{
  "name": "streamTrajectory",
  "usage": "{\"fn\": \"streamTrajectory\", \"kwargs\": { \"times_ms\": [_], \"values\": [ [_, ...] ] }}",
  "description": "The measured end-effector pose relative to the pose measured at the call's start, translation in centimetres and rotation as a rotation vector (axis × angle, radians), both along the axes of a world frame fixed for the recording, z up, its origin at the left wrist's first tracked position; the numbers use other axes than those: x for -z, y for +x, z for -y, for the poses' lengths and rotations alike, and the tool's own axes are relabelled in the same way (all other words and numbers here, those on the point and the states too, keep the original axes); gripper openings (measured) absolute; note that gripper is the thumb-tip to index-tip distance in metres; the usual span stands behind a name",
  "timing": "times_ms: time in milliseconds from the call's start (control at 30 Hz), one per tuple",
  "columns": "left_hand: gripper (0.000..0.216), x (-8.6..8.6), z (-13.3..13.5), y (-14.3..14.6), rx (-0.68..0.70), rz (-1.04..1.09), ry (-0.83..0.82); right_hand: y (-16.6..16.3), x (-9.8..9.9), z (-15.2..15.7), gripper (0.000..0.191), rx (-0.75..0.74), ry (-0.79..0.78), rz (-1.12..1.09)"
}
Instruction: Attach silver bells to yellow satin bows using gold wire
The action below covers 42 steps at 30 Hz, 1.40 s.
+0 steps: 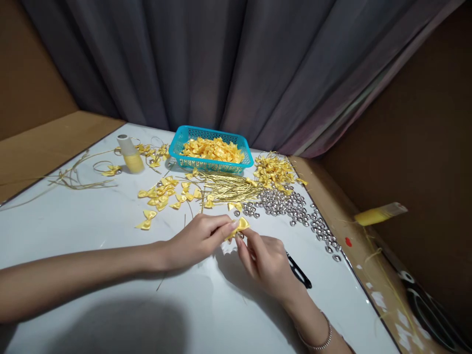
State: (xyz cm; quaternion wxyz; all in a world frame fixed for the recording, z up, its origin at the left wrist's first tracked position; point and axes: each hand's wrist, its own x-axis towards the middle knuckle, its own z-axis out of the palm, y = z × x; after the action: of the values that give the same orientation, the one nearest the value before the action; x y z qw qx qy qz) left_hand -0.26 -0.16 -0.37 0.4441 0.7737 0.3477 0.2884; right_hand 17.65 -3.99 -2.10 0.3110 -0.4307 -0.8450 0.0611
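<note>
A yellow ribbon bow (pixel 242 224) is pinched between the fingertips of both my hands, a little above the table. My left hand (pixel 199 241) grips its left side with thumb and fingers. At its lower edge my right hand (pixel 267 260) closes thumb and index finger around a small silver bead (pixel 241 235). My fingers hide part of the bow and the bead. Just beyond my hands lie loose silver beads (pixel 280 202), a bundle of gold cords (pixel 228 188) and several loose yellow bows (pixel 162 192).
A blue basket (pixel 248 156) full of yellow bows stands at the back. Finished-looking bows with cords (pixel 275 171) are heaped to its right. A glue bottle (pixel 130 155) stands at left. Partly behind my right hand lies a black tool (pixel 299 271). Another bottle (pixel 379 214) lies beyond the right edge.
</note>
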Motion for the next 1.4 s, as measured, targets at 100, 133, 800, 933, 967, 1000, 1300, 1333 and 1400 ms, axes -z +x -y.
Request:
{"fn": "streamTrajectory", "kwargs": {
  "times_ms": [100, 133, 800, 933, 967, 1000, 1300, 1333, 1400],
  "values": [
    [0.036, 0.0, 0.0, 0.0, 0.000, 0.026, -0.036, -0.2, -0.4, 0.1, 0.018, 0.014, -0.172, -0.168],
    [0.036, 0.0, 0.0, 0.1, 0.003, 0.032, -0.047, -0.2, -0.6, 0.2, 0.020, 0.010, -0.268, -0.242],
    [0.036, -0.2, 0.1, 0.1, 0.015, 0.056, -0.105, -0.4, -0.3, 0.3, 0.005, 0.026, -0.169, -0.353],
    [0.036, -0.1, 0.1, 0.1, 0.022, 0.068, -0.133, -0.4, -0.2, 0.3, 0.007, 0.018, -0.078, -0.335],
    [0.036, -0.1, 0.1, 0.1, 0.023, 0.072, -0.143, -0.5, -0.3, 0.3, 0.007, 0.015, -0.077, -0.336],
    [0.036, 0.0, 0.0, 0.1, 0.022, 0.074, -0.152, -0.5, -0.4, 0.3, 0.006, 0.013, -0.088, -0.340],
    [0.036, 0.0, -0.1, 0.0, 0.038, 0.112, -0.223, 0.1, -0.6, -0.1, 0.029, 0.134, -0.493, -0.642],
    [0.035, 0.0, -0.1, 0.0, 0.045, 0.119, -0.241, 0.2, -0.5, -0.3, 0.031, 0.158, -0.516, -0.716],
    [0.034, -0.1, -0.1, 0.0, 0.066, 0.126, -0.271, 0.6, -0.4, -0.7, 0.034, 0.189, -0.548, -0.837]
  ]
}}
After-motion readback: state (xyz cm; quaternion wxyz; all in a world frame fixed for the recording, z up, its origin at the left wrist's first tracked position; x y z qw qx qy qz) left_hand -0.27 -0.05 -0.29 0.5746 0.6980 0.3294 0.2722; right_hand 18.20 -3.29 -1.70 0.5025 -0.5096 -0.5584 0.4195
